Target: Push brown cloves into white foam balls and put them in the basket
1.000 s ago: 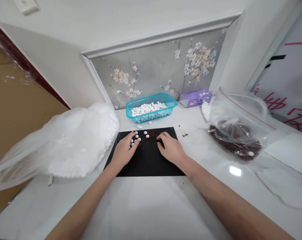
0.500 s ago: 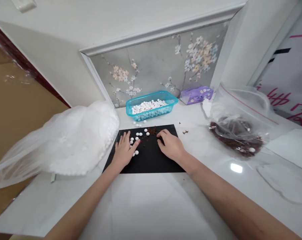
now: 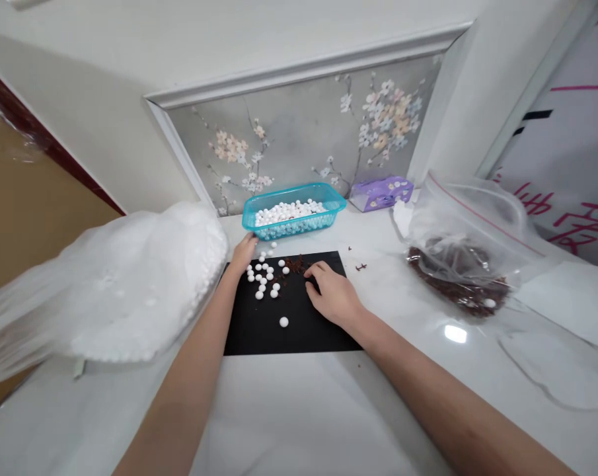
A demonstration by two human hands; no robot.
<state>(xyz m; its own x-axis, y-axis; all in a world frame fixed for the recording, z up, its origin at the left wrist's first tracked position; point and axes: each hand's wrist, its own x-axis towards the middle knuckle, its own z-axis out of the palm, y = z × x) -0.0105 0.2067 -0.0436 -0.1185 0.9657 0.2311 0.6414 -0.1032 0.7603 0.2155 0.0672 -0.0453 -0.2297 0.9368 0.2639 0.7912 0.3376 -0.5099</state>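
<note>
My left hand (image 3: 244, 254) reaches past the far left edge of a black mat (image 3: 308, 330). Its outstretched fingers are at the near left corner of a blue plastic basket (image 3: 295, 230); whether they touch it is unclear. White balls (image 3: 263, 281) lie scattered on the mat beside that hand, with a few more on the table before the basket. My right hand (image 3: 331, 291) rests over the mat's right part, fingers curved, thumb apart, nothing visible in them. Just left of its fingertips is a small heap of dark brown bits (image 3: 295, 264). One white ball (image 3: 283, 322) sits alone nearer me.
A big translucent bag of white balls (image 3: 145, 284) stands at the left. To the right is a clear zip bag (image 3: 457, 277) with brown bits inside. A purple pack (image 3: 382, 194) leans by the wall. Loose brown bits (image 3: 361, 267) lie right of the mat.
My left hand has lifted off the balls on the mat and moved forward to the basket's corner. One ball now lies apart, nearer me. My right hand has hardly moved.
</note>
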